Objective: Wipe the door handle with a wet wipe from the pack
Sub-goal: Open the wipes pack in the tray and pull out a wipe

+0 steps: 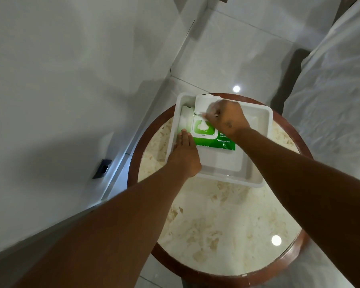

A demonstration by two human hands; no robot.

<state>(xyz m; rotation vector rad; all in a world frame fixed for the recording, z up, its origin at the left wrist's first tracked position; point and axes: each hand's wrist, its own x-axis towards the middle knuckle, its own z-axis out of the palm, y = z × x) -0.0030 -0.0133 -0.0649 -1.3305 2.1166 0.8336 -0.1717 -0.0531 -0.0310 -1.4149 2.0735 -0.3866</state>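
The scene is dimly and evenly lit. Two round ceiling-light reflections are seen, on the floor (236, 88) and the glossy table top (276, 240). Soft shadows are cast on the wall (60, 80). Wide-angle bending is seen at the edges.

Both forearms bare, entering from the lower edge and reaching forward and away from the body. Left arm runs from lower left up toward centre; right arm from lower right, angled up and leftward, so the two converge.

Left hand (184, 155): back of hand up, fingers extended and held together, pointing forward, lying flat and pressing down.

Right hand (227, 117): back of hand up, wrist slightly bent, fingers curled downward with fingertips drawn together in a pinch at the far left side. Small dark mark on the back of the hand near the wrist.
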